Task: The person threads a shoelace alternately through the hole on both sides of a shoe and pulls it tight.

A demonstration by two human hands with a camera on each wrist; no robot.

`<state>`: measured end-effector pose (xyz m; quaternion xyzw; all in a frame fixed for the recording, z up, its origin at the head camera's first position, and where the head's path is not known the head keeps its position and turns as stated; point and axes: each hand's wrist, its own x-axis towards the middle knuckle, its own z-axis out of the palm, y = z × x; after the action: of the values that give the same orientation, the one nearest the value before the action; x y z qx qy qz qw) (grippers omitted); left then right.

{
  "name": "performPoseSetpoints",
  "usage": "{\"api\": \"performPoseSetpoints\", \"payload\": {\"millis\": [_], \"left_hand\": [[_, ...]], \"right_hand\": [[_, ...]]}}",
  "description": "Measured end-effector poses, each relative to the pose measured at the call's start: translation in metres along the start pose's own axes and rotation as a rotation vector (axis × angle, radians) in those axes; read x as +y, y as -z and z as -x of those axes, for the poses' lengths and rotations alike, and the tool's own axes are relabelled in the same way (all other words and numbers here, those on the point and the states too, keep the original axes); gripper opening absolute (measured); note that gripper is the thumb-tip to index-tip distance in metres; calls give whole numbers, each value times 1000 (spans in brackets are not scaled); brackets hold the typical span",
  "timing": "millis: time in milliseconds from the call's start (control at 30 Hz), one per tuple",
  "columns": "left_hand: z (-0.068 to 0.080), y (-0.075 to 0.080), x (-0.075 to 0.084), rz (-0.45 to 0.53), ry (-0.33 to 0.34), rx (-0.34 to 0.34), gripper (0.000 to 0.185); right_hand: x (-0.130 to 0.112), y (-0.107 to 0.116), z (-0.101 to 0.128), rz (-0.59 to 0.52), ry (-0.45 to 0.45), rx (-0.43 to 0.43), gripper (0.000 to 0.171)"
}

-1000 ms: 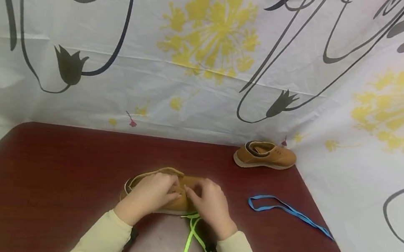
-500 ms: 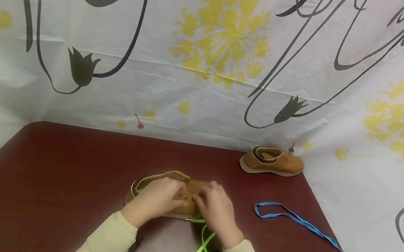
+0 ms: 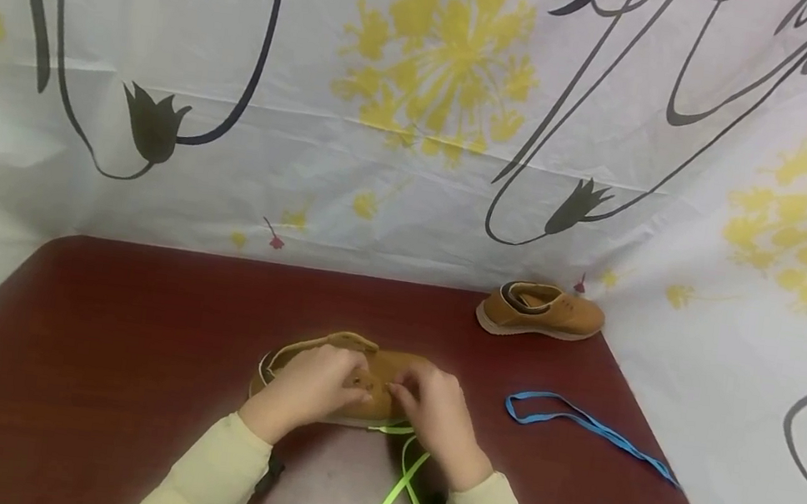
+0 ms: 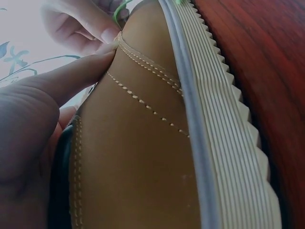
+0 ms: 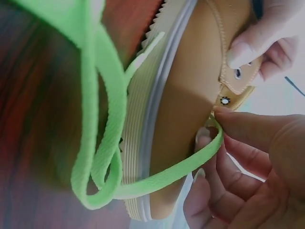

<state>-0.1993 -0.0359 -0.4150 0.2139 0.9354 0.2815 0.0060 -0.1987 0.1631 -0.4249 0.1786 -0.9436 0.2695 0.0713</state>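
Observation:
A tan shoe (image 3: 342, 379) with a ribbed pale sole lies on its side on the dark red table (image 3: 99, 332). My left hand (image 3: 312, 384) holds the shoe's eyelet flap (image 5: 238, 78) between its fingers (image 4: 71, 76). My right hand (image 3: 433, 411) pinches the neon green lace (image 3: 405, 488) at a metal eyelet (image 5: 224, 100). In the right wrist view the green lace (image 5: 100, 143) loops down past the sole (image 5: 138, 157). The rest of the lace trails toward me between my sleeves.
A second tan shoe (image 3: 540, 311) stands at the table's back right corner. A blue lace (image 3: 579, 425) lies loose to the right of my hands. A flowered white cloth (image 3: 420, 119) hangs behind and to the right of the table.
Both hands stay on the shoe. The right hand has shifted slightly along the eyelets and the trailing green lace has changed its lie, now crossing near my wrists.

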Motion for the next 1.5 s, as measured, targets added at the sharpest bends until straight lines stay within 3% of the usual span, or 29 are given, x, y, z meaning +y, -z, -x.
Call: {"api": "performPoseSetpoints", "payload": {"millis": [367, 767, 1200, 1367, 1500], "left_hand": [[0, 4, -2, 63, 53, -13, 11], [0, 3, -2, 118, 54, -15, 18], [-1, 1, 0, 90, 29, 1, 21], [0, 6, -2, 112, -14, -51, 17], [-1, 10, -6, 250, 21, -119, 36]], "right_hand": [[4, 6, -4, -280, -47, -161, 6], [-5, 5, -1, -412, -88, -104, 7], [-12, -6, 3, -388, -116, -57, 9], [-12, -9, 2, -440, -150, -50, 9], [-11, -12, 3, -511, -187, -49, 10]]}}
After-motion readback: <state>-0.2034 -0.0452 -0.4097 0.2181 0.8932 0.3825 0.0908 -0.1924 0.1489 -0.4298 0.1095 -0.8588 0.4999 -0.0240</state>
